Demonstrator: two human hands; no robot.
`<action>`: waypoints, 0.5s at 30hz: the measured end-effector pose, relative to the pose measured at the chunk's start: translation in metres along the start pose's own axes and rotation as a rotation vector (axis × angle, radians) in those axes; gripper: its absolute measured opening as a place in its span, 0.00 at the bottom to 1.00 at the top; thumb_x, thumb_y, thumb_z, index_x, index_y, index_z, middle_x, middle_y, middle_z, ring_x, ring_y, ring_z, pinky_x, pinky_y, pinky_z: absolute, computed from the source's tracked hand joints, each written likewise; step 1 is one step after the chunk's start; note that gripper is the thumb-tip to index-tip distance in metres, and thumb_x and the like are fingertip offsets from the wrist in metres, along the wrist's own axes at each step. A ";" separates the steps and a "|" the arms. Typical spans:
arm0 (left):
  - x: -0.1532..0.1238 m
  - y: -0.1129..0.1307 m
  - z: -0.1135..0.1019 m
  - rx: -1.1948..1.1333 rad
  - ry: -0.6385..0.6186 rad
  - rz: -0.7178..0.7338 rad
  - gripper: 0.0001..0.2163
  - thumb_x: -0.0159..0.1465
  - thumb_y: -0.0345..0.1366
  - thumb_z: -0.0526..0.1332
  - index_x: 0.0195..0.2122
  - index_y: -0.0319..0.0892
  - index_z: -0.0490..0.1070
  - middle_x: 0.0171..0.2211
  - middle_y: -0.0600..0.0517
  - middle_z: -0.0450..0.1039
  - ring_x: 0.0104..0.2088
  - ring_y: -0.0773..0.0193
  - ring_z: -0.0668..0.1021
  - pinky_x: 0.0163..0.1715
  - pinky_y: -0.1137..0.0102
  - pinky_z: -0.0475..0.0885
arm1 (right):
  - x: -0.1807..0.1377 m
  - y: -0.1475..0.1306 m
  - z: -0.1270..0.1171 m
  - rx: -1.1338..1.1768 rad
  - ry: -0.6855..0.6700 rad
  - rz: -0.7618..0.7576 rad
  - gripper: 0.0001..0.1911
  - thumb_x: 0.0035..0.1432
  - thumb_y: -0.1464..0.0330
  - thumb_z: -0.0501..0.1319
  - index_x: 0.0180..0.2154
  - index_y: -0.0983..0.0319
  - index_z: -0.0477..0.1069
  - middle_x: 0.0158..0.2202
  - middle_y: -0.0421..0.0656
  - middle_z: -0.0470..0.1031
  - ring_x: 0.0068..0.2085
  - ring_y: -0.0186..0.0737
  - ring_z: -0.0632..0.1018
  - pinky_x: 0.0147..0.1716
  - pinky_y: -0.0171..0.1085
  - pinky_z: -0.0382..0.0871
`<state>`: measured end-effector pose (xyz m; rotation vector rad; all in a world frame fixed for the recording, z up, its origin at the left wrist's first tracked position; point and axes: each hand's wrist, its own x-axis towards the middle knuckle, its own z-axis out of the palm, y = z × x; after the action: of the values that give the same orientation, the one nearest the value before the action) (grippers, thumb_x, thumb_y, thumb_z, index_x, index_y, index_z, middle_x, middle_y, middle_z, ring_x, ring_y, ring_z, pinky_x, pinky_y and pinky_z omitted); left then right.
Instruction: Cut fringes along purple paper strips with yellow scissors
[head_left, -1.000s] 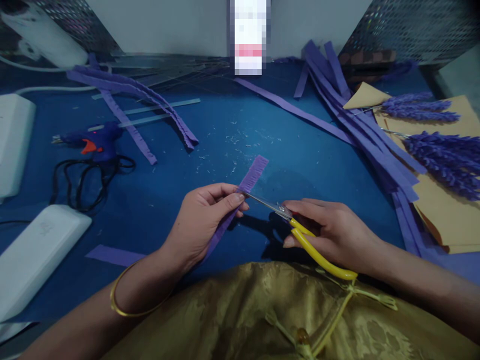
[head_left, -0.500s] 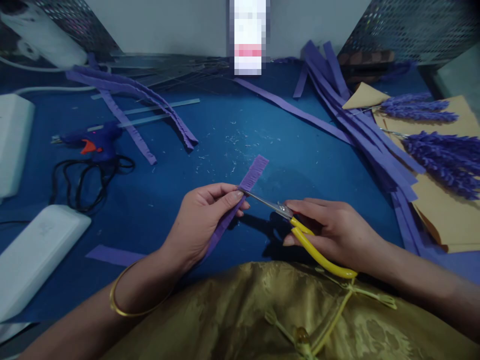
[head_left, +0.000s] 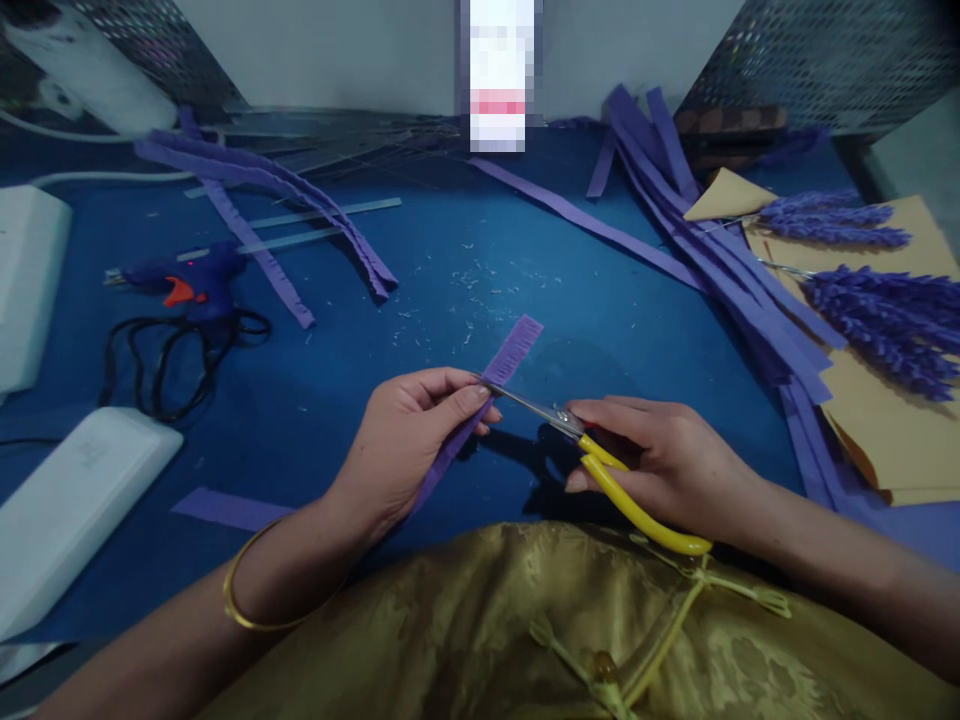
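Pinched between the thumb and fingers of my left hand [head_left: 420, 435] is a purple crepe paper strip [head_left: 514, 350]. Its upper end sticks out past my fingertips and shows a row of fine cuts; the lower part runs down under my palm. Yellow-handled scissors [head_left: 626, 495] are in my right hand [head_left: 660, 450], fingers wrapped round the grips. Their blades lie across the strip right beside my left thumb. From this angle the blades look nearly closed. Tiny paper scraps [head_left: 472, 275] are scattered on the blue table just beyond the strip.
A blue glue gun [head_left: 199, 280] with a coiled black cord lies at left, near white boxy objects [head_left: 82, 520]. More purple strips [head_left: 720, 250] are heaped at right, beside purple flower stems [head_left: 885, 320] on tan paper [head_left: 877, 440]. A pixelated upright object [head_left: 497, 80] stands at the back.
The strip's free end has shifted slightly right and down. The scissor blades have moved a little on the strip, their tips now reaching across it. Both hands keep their grip.
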<state>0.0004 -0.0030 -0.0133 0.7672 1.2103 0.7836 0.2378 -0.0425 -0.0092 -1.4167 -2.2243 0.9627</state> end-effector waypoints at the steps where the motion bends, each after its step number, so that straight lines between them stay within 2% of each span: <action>1: 0.000 0.000 0.000 -0.006 0.000 -0.005 0.04 0.56 0.35 0.71 0.27 0.41 0.81 0.24 0.53 0.80 0.25 0.70 0.76 0.29 0.76 0.72 | 0.000 0.000 0.000 0.004 -0.005 -0.001 0.23 0.62 0.49 0.63 0.46 0.61 0.77 0.34 0.46 0.80 0.29 0.39 0.77 0.30 0.35 0.68; 11: 0.001 0.001 0.001 -0.036 0.002 -0.015 0.03 0.55 0.34 0.72 0.29 0.40 0.81 0.25 0.53 0.80 0.25 0.70 0.77 0.29 0.76 0.73 | 0.002 0.000 0.000 0.031 -0.022 0.021 0.23 0.62 0.50 0.63 0.46 0.62 0.76 0.33 0.44 0.79 0.29 0.38 0.76 0.30 0.34 0.67; 15: 0.002 0.003 -0.002 -0.083 -0.024 -0.043 0.03 0.55 0.32 0.71 0.27 0.40 0.80 0.24 0.52 0.79 0.25 0.71 0.77 0.29 0.77 0.73 | 0.003 -0.002 -0.002 0.114 -0.052 0.039 0.21 0.62 0.51 0.64 0.43 0.62 0.77 0.33 0.43 0.79 0.30 0.38 0.75 0.30 0.34 0.67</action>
<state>-0.0013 0.0005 -0.0122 0.6784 1.1618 0.7821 0.2361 -0.0398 -0.0068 -1.4039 -2.1482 1.1323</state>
